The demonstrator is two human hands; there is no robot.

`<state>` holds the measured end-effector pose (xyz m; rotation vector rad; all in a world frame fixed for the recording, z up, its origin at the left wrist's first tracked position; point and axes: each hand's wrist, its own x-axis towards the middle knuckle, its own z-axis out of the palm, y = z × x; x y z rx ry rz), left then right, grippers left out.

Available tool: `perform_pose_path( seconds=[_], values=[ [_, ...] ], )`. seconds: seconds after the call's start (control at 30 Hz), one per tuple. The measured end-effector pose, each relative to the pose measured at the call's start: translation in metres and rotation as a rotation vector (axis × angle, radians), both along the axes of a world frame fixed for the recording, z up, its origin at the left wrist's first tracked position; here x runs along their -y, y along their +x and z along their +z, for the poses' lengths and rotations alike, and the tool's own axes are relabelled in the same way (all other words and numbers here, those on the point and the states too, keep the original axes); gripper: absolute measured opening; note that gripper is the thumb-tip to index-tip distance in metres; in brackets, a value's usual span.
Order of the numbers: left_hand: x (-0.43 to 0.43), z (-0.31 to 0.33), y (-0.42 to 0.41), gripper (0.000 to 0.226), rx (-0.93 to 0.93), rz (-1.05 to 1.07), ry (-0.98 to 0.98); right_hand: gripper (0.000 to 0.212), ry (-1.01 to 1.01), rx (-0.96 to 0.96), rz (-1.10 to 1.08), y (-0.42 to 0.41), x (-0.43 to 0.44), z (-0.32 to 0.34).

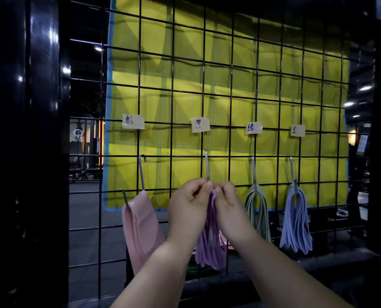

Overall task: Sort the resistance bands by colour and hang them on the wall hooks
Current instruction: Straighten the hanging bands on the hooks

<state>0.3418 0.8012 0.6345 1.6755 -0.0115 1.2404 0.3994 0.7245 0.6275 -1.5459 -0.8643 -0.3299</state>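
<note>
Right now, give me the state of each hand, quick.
Left hand: pinching the top of the purple bands at their hook.
Right hand: pinching the top of the same purple bands.

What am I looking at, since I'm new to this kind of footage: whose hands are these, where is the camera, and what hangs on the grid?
There is no machine here. One camera worn on a person's head looks forward and down at their two bare hands. In front stands a black wire grid with a yellow cloth behind it. Metal hooks hang from it under paper labels. Pink bands hang at the left, green bands and pale blue bands at the right. The left hand and right hand both pinch the top of the purple bands at the foot of the middle hook. The fingers hide whether the bunch is hooked on.
</note>
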Motion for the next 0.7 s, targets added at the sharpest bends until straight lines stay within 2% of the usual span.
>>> perform_pose_path(
  seconds=[0.1,0.3,0.47,0.6,0.7],
  values=[
    [-0.001,-0.004,-0.003,0.022,-0.011,-0.003,-0.038,0.015,-0.050,0.015,-0.007,0.002,-0.001,-0.003],
    [0.001,-0.011,-0.010,0.017,-0.006,0.088,-0.045,0.011,-0.075,-0.027,0.057,-0.003,0.003,-0.005],
    [0.008,-0.008,-0.022,0.024,0.025,0.152,-0.037,0.015,-0.100,0.037,0.052,-0.005,-0.002,-0.002],
    [0.007,-0.009,-0.024,0.022,0.038,0.112,-0.058,0.010,-0.096,0.067,0.027,-0.005,-0.004,-0.006],
    [0.005,-0.007,-0.020,0.018,0.044,0.066,-0.077,0.011,-0.080,-0.027,0.058,-0.006,-0.001,-0.008]
  ],
)
